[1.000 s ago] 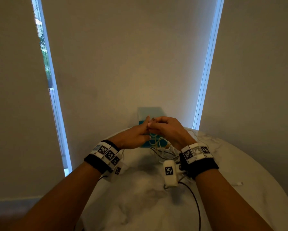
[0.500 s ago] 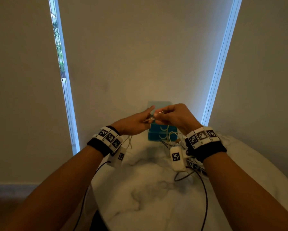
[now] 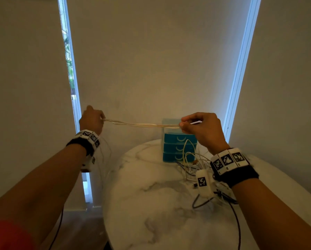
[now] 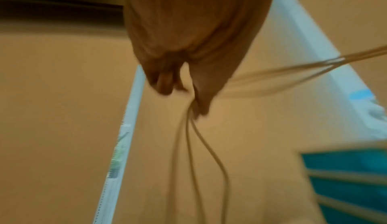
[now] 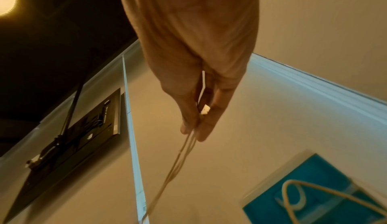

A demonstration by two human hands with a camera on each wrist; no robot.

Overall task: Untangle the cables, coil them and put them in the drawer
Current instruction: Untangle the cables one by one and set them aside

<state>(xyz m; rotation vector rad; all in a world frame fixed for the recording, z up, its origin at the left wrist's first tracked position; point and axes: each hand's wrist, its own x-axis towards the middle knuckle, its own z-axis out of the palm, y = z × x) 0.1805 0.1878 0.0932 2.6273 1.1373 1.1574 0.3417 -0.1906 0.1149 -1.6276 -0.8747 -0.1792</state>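
Round marble table (image 3: 151, 204), seen from the head camera; its near part carries only grey veining. Toward the right edge lies a tangle of white and dark cables (image 3: 190, 165), partly hidden behind the right wrist's band (image 3: 230, 163) and its white marker tag (image 3: 203, 183). A dark lead (image 3: 235, 222) trails from that wrist over the near right of the table. Above the tabletop, a bundle of white cable strands (image 3: 142, 125) stretches almost level between the two hands. The left hand (image 3: 91, 120), held out beyond the left edge, is clenched on one end of the strands; the blurred left wrist view shows further strands (image 4: 201, 144) hanging down from its fingers. The right hand (image 3: 203, 127) pinches the other end between thumb and fingers, with a white plug (image 5: 205, 109) lodged between the fingers. At the far edge stands a blue drawer unit (image 3: 178, 147), all visible drawers closed; a raised cable loop (image 3: 187, 148) crosses its front. Behind it hang pale blinds (image 3: 151, 60) with bright gaps at either side.
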